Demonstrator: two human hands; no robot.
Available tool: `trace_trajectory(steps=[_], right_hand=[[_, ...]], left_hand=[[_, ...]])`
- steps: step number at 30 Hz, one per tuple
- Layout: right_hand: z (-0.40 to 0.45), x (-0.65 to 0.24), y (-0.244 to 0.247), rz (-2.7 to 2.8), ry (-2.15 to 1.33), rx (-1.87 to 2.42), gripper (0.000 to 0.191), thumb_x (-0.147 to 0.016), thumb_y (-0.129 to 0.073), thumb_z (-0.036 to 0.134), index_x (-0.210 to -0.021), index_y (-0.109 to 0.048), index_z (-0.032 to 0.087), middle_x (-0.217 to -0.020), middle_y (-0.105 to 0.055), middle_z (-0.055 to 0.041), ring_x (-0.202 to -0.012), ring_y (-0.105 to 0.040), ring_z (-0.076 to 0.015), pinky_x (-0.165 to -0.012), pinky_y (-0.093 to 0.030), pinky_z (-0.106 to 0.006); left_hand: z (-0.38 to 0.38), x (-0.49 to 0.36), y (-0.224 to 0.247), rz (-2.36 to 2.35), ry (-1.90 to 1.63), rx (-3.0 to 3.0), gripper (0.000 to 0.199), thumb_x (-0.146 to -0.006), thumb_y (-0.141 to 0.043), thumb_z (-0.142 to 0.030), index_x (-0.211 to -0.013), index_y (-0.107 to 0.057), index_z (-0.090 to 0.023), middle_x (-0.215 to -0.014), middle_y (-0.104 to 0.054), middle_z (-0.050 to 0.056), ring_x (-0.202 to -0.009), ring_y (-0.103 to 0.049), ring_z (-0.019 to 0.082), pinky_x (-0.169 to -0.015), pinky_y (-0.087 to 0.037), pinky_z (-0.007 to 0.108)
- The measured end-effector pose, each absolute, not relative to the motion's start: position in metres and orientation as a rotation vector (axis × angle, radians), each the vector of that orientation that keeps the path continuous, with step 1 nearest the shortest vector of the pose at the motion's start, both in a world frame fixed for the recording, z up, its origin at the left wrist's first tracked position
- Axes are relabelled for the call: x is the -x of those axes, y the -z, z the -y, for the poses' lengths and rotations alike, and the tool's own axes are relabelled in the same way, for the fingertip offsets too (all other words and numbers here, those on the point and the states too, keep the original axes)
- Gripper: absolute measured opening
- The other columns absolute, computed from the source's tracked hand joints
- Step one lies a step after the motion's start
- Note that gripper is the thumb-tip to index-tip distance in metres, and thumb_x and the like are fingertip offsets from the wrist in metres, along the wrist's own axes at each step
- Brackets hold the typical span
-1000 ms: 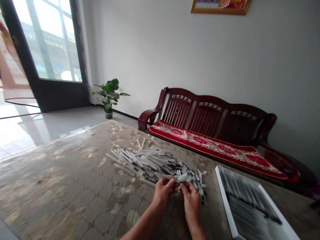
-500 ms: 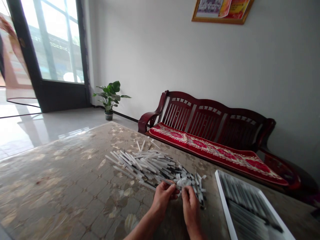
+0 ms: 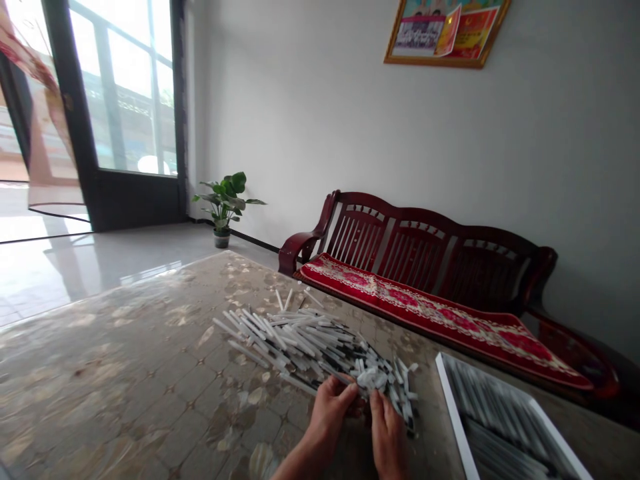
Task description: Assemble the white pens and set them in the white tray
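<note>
On the table a loose heap of slim white and dark pen-like sticks lies just beyond my hands. My left hand is closed, thumb against fingers, on a thin greyish pen-like stick that slants up to the left from the fingertips. Close beside it, my right hand has its fingers pressed together at the near edge of the heap. What its fingertips pinch is too small and hidden to make out. Short whitish translucent pieces lie bunched right behind the fingertips.
To the right stands a shallow white-edged box with rows of dark, slim sticks. The patterned table spreads leftward. Behind it are a dark red wooden bench with a red floral cover and a potted plant.
The view has tilted slightly, so everything sits a little lower and to the right. Both hands stay close together at the heap, in nearly the same pose.
</note>
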State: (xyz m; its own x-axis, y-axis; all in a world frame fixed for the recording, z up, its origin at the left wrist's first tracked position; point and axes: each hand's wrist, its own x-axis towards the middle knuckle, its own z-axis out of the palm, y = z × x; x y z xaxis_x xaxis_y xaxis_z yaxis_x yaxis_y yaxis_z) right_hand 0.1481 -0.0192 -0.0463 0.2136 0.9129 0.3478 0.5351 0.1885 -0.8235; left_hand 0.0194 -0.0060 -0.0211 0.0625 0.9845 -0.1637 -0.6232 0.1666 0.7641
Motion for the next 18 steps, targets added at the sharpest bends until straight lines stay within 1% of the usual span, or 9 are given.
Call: trace_trajectory(steps=[2,5,7,11,15,18], right_hand=[[0.0192,-0.1477,0.0464,1.448,-0.468,1.448,0.057,-0.09,-0.04,0.068,-0.093,-0.071,0.021,-0.091,-0.076,-0.0101,-0.084,-0.071,-0.024,-0.071,-0.055,-0.029],[0.0192,-0.1472,0.0462,1.461,-0.518,1.435,0.053,-0.089,-0.043,0.067,-0.084,-0.071,0.023,-0.08,-0.075,-0.0067,-0.072,-0.07,-0.0224,-0.064,-0.053,-0.028],[0.0189,-0.1476,0.0459,1.446,-0.533,1.454,0.056,-0.089,-0.041,0.069,-0.078,-0.071,0.023,-0.076,-0.074,-0.0077,-0.069,-0.069,-0.0232,-0.061,-0.053,-0.029],[0.0182,-0.1483,0.0446,1.415,-0.508,1.446,0.057,-0.087,-0.042,0.071,-0.082,-0.072,0.023,-0.08,-0.075,-0.009,-0.074,-0.069,-0.0243,-0.064,-0.054,-0.03],[0.0166,-0.1488,0.045,1.442,-0.511,1.462,0.061,-0.084,-0.04,0.076,-0.079,-0.07,0.023,-0.079,-0.075,-0.0089,-0.073,-0.069,-0.0244,-0.066,-0.054,-0.031],[0.0164,-0.1494,0.0468,1.42,-0.493,1.467,0.065,-0.085,-0.038,0.076,-0.084,-0.073,0.021,-0.087,-0.076,-0.0118,-0.085,-0.071,-0.027,-0.074,-0.055,-0.033]], left_hand=[[0.0055,-0.019,0.021,-0.79,-1.335,-0.571,0.05,-0.044,-0.091,-0.049,-0.069,-0.062,-0.016,-0.059,-0.064,-0.002,-0.053,-0.06,0.013,-0.051,-0.045,0.023],[0.0055,-0.0188,0.0207,-0.782,-1.33,-0.59,0.051,-0.043,-0.091,-0.049,-0.068,-0.062,-0.015,-0.059,-0.063,-0.002,-0.053,-0.059,0.012,-0.051,-0.045,0.023],[0.006,-0.0191,0.0205,-0.77,-1.317,-0.611,0.051,-0.044,-0.091,-0.051,-0.068,-0.062,-0.016,-0.058,-0.063,-0.002,-0.052,-0.058,0.012,-0.051,-0.045,0.024],[0.007,-0.0195,0.02,-0.785,-1.328,-0.611,0.052,-0.046,-0.09,-0.052,-0.069,-0.061,-0.016,-0.057,-0.062,-0.002,-0.052,-0.058,0.012,-0.051,-0.045,0.023],[0.0082,-0.0197,0.0189,-0.794,-1.318,-0.626,0.052,-0.046,-0.09,-0.052,-0.07,-0.061,-0.016,-0.059,-0.062,-0.003,-0.053,-0.058,0.012,-0.051,-0.045,0.024],[0.0095,-0.0196,0.0176,-0.789,-1.311,-0.648,0.05,-0.047,-0.089,-0.051,-0.07,-0.061,-0.016,-0.059,-0.062,-0.003,-0.052,-0.058,0.012,-0.052,-0.045,0.024]])
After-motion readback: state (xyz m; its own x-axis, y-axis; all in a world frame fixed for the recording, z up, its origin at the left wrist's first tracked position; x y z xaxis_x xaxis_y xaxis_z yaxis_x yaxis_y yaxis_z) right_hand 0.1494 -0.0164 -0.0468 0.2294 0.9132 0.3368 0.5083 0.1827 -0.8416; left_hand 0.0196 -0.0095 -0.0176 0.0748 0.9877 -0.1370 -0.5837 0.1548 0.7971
